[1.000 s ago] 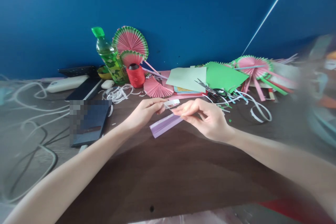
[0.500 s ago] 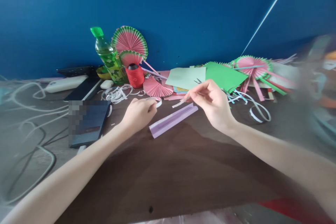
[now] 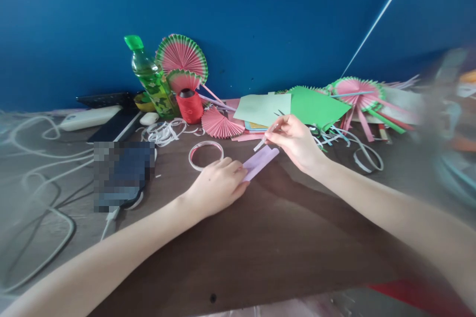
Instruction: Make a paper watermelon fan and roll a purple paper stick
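A folded purple paper strip point(image 3: 261, 162) lies slantwise on the dark table. My left hand point(image 3: 220, 185) is closed over its near end, thumb at the front side and fingers on top, hiding that part. Above the far end, my right hand point(image 3: 293, 141) pinches a short white piece of tape point(image 3: 259, 145) between thumb and fingertips. Just behind my left hand, a roll of tape point(image 3: 191, 155) rests flat on the table.
Behind are a green-capped bottle point(image 3: 147, 77), a red spool point(image 3: 189, 107), pink-and-green pleated paper fans point(image 3: 182, 57), pale green paper point(image 3: 262, 109) and bright green paper point(image 3: 316, 106). A phone point(image 3: 124, 173) and cables point(image 3: 70, 210) occupy the left side. Curled paper scraps point(image 3: 163, 132) lie further back.
My left hand has put the tape roll down and moved right and nearer, onto the purple paper strip. My right hand still pinches the tape piece, which now hangs more steeply.
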`<move>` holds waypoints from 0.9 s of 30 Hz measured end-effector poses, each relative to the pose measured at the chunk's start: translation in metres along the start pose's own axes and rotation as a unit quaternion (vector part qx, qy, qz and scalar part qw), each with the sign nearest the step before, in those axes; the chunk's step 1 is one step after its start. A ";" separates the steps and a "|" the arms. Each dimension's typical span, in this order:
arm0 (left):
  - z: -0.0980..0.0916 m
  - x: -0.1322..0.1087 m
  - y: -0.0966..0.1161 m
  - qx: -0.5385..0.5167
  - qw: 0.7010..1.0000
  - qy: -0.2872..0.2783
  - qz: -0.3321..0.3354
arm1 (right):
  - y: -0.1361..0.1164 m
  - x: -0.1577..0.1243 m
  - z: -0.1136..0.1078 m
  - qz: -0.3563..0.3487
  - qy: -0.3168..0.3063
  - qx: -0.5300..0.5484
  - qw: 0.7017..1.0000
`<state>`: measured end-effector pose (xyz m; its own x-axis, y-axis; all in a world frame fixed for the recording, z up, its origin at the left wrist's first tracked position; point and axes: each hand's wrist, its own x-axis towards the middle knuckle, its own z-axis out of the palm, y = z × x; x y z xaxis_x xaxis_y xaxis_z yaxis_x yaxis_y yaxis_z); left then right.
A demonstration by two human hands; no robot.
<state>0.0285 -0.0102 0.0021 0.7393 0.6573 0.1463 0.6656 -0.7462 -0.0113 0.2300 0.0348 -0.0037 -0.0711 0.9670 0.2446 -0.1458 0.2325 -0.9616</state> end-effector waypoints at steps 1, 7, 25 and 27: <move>0.002 -0.001 0.006 -0.009 1.000 0.000 -0.015 | 0.002 0.001 -0.001 0.000 0.001 -0.015 1.000; 0.005 -0.009 0.033 -0.130 0.990 -0.010 -0.052 | 0.008 0.003 -0.005 0.044 0.002 -0.036 0.998; 0.007 -0.004 0.021 -0.252 0.965 -0.056 0.045 | 0.017 0.001 -0.002 0.080 -0.138 0.038 0.987; 0.005 -0.005 0.021 -0.241 0.966 -0.070 0.058 | 0.015 0.002 -0.003 0.068 -0.124 0.043 0.989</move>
<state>0.0392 -0.0284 -0.0040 0.8355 0.5482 0.0363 0.4772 -0.7569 0.4465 0.2307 0.0400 -0.0178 -0.3349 0.9308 0.1465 -0.2015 0.0811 -0.9761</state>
